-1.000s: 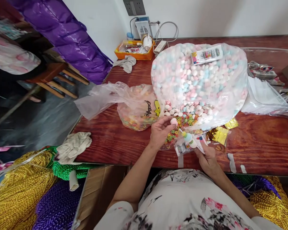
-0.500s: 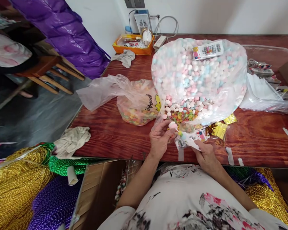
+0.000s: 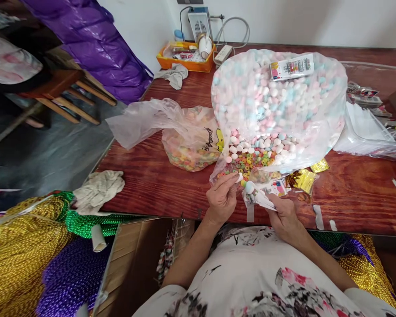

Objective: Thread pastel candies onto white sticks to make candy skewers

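Your left hand (image 3: 221,199) has drawn its fingers together over the last half second, bringing a white piece (image 3: 240,178) closer to the yellow piece (image 3: 243,182) on its right. At the table's near edge, you pinch that white piece between thumb and fingers; it sits at the far right tip of your grip, partly hidden. Your right hand (image 3: 284,213) presses thumb and fingers on the near right end of some white strips (image 3: 265,201), apparently to steady them and leave the far left end free. There a light-blue piece (image 3: 250,187) sits between strips and yellow piece; whether a string joins them, you cannot tell here. Just beyond, ring-shaped pieces (image 3: 247,164) lie at the near side of a large clear bag (image 3: 277,101) of pastel pieces, probably placed so that your left hand can reach them easily.
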A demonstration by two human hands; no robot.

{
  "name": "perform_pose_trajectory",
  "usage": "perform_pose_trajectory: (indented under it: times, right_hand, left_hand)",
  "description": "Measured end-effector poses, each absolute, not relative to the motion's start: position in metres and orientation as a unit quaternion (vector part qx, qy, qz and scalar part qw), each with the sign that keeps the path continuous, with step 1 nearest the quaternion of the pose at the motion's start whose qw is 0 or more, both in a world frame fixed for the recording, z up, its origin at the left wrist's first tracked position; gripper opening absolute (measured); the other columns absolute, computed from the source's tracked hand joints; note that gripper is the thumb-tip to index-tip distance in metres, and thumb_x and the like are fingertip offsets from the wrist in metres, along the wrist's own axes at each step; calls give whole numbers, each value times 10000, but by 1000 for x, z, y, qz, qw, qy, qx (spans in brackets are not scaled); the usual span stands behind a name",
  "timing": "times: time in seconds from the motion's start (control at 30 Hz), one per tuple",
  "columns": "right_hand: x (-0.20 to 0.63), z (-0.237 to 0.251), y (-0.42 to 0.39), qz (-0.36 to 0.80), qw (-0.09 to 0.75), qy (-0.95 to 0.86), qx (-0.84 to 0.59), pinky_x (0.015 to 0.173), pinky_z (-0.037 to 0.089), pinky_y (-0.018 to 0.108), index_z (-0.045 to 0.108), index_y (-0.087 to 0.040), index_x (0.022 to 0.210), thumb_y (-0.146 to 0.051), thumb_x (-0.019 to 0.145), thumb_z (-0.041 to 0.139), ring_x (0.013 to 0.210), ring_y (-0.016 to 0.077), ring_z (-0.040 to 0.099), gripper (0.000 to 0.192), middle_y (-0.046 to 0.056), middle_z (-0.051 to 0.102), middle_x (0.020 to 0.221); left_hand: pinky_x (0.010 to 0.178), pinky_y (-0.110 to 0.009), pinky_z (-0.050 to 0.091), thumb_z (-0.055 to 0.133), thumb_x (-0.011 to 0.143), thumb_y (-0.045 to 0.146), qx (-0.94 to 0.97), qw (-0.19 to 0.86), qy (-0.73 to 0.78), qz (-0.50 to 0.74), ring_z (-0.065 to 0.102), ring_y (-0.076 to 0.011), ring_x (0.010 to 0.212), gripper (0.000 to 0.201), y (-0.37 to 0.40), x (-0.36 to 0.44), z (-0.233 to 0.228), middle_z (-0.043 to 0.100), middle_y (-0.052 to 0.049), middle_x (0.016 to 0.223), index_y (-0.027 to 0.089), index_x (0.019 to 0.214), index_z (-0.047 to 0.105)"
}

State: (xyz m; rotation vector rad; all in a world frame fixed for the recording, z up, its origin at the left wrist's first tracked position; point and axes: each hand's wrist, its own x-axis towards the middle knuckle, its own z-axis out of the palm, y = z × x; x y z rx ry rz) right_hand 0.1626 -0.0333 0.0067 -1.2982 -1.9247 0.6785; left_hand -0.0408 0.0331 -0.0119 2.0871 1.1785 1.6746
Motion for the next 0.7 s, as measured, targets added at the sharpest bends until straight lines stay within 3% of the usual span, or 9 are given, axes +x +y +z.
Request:
perform_pose_trajectory:
  times: [0.17,0.37,0.5,0.7]
  right_hand:
    - [138,-5,-20,299,391,-736,-465,624,395,277,600,-198,955,-145,945,432,635,161,500,176,12,598,730]
    - [113,-11,-10,401,415,-695,-429,606,381,260,574,-204,823,-219,999,452,608,133,449,215,-18,516,686]
    - [104,-10,-10,452,430,-652,-431,661,401,276,635,-204,884,-293,1010,493,663,147,457,209,-6,534,730]
    - [95,-15,-14,496,438,-612,-433,661,378,287,625,-198,786,-340,1000,532,654,145,416,274,-10,505,704]
  left_hand:
    - [901,-315,607,685,889,125,606,196,444,631,740,-167,973,263,33,-47,-7,773,-34,1064,247,1113,751]
    - [874,-366,625,666,923,268,493,405,394,661,745,-214,981,316,26,-56,3,716,-51,1138,276,1238,683]
    - [885,-375,624,586,975,269,503,393,397,660,756,-196,933,224,23,-55,0,713,-43,1149,285,1162,708]
    - [1047,-466,547,556,992,317,576,294,424,635,691,-233,1150,262,14,-53,-7,729,-73,1207,281,1219,681]
